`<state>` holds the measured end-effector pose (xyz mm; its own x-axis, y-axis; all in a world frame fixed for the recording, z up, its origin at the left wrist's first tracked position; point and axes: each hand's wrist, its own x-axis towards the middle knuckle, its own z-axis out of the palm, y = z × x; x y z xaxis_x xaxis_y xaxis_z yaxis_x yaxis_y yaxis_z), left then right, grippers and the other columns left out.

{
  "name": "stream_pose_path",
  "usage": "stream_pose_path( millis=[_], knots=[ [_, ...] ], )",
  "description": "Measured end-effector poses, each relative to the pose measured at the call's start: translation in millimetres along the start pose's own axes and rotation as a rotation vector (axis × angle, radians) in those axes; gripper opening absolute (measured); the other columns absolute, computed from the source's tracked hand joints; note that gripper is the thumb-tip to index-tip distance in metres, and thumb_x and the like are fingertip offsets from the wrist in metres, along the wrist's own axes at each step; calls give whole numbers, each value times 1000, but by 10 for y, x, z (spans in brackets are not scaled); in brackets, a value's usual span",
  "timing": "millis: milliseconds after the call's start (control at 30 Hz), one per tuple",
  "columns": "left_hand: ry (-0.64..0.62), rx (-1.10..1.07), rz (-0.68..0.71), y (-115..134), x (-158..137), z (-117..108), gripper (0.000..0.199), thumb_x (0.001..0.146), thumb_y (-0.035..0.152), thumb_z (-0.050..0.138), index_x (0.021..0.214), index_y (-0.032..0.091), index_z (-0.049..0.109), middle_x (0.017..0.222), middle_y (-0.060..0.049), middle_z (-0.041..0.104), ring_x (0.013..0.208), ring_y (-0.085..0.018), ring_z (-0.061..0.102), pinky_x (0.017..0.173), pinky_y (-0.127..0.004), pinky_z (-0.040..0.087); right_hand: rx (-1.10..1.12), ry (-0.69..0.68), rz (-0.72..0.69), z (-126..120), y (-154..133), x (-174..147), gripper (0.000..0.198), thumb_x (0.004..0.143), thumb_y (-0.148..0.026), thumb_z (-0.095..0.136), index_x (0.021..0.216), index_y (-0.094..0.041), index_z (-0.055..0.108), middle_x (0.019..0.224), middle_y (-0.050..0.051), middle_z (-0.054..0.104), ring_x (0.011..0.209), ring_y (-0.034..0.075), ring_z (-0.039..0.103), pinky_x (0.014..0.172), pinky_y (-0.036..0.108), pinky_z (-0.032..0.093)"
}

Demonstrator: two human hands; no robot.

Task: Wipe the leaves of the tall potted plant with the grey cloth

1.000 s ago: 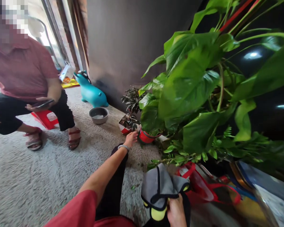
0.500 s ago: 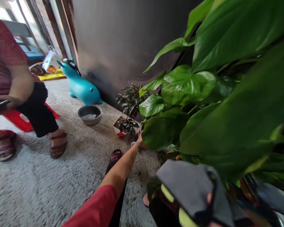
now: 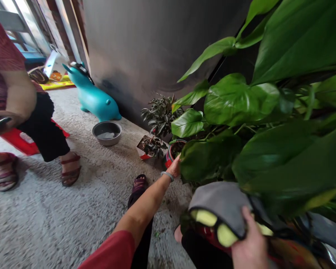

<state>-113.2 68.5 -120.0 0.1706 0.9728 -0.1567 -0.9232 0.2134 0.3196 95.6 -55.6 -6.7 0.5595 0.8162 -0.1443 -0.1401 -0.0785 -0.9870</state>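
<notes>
Concrete floor (image 3: 58,224); left hand (image 3: 175,167) at leaf (image 3: 208,162), pot (image 3: 168,160) just beyond, grip unclear; right hand (image 3: 250,237) pinches grey cloth (image 3: 220,200). Probably leaf-steadying; next move needs gentle support.

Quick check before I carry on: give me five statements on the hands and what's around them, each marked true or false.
1. The right hand holds a grey and yellow cloth. True.
2. The grey bowl stands on the floor. True.
3. The left hand is inside the grey bowl. False: it is beside the red pot.
4. The animal toy is yellow. False: it is teal.
5. A band circles the left wrist. True.
</notes>
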Motion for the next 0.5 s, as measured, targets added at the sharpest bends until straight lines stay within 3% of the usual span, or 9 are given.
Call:
stream_pose_path(
  millis=[67,133,200,267,367,433,500],
  knots=[
    [-1,-30,-24,-11,2,-59,39,91,42,65,114,12,76,104,-14,81,120,-34,70,110,-46,49,190,-61,-83,252,-254,175,49,68,-40,78,114,-26,72,109,3,78,105,28,72,97,51,59],
    [8,-37,-46,-30,17,-131,40,87,43,68,112,14,76,105,-13,81,118,-33,71,111,-45,48,245,-156,-76,657,-267,254,52,63,-42,78,111,-24,71,111,4,77,106,28,72,98,50,59],
    [47,-4,-68,-41,35,-207,39,85,45,71,109,15,77,103,-12,82,114,-31,73,110,-44,49,109,-186,54,1001,-26,163,54,54,-39,82,104,-22,69,103,3,78,103,26,72,94,45,60],
    [89,55,-67,-35,43,-269,36,85,45,72,104,16,77,98,-12,82,108,-31,75,106,-44,52,-55,-212,184,1112,342,-64,54,44,-32,88,93,-22,68,91,3,78,96,27,73,87,41,61],
    [104,117,-25,-8,39,-302,30,85,40,75,102,15,77,94,-11,81,103,-30,75,101,-43,54,-206,-259,249,799,727,-374,48,38,-27,93,78,-26,66,80,3,77,83,28,74,75,39,63],
    [97,123,-3,7,42,-289,30,83,36,79,104,14,76,95,-12,80,101,-30,75,98,-42,56,-214,-239,229,463,705,-374,44,41,-30,93,75,-27,66,80,2,77,80,28,74,71,39,63],
    [88,127,-7,11,55,-271,32,78,32,84,103,14,76,94,-12,80,98,-29,75,95,-42,57,-112,-155,161,244,491,-184,40,48,-38,88,81,-28,67,84,1,78,82,27,74,72,39,64]
  ],
)
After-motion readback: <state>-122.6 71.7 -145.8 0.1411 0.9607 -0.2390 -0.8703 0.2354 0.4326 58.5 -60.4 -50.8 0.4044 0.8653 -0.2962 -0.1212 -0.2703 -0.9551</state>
